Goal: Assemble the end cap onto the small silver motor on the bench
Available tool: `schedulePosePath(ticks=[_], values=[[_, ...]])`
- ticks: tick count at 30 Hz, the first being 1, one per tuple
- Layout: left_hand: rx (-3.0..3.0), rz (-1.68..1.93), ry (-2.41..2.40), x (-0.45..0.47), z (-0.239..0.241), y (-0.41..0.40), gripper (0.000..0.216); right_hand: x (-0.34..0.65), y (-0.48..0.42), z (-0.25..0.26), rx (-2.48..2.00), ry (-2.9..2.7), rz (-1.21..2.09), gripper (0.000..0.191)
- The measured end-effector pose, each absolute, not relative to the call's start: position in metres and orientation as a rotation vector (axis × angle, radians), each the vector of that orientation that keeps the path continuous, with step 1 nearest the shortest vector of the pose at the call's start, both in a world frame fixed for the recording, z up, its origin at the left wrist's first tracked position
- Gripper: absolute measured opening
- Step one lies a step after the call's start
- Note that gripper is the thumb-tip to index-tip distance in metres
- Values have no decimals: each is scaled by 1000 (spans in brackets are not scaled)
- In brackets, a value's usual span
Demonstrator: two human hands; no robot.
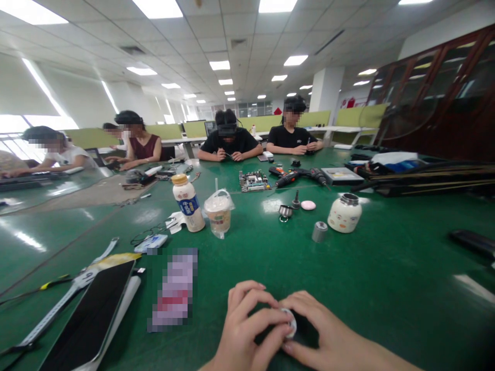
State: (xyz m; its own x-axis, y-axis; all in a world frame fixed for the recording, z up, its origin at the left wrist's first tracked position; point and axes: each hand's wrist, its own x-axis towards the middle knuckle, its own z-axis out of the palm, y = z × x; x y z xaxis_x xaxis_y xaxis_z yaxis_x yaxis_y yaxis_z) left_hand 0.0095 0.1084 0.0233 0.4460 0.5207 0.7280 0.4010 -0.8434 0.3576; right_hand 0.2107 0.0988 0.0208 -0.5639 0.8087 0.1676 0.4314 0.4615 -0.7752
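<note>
Low over the green table, my left hand (pixel 251 324) and my right hand (pixel 323 327) meet around a small round whitish part (pixel 290 323). Left fingertips press on its face, while the right thumb and fingers curl round its other side. Much of it is hidden, so its exact kind is unclear. Beyond my hands stands a squat white bottle (pixel 344 215) with painted faces and its neck uncovered. A small grey metal cylinder (pixel 319 232) is beside it. Farther off are a metal part with a ring (pixel 285 212), a dark stepped piece (pixel 296 200) and a pink oval (pixel 308 205).
A milk bottle (pixel 187 203) and a bagged drink cup (pixel 218 212) stand left of centre. Nearer lie a black tablet (pixel 95 312), a watch strap (pixel 50 314) and a blurred purple packet (pixel 175 291). A circuit board (pixel 254 180) and power drills (pixel 296 176) lie farther back. Several people sit around.
</note>
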Motion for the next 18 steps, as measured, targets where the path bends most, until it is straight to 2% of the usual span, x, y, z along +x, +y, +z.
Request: schedulePosePath(ticks=[10,16,18], values=[[2523,1294,900,10,25,108,20,212,99,19,-1043,-2189,916,35],[2560,1256,872,9,26,107,19,211,98,18,-1027,-2183,927,30],[2563,1241,891,8,23,106,25,214,98,17,-995,-2173,926,37]])
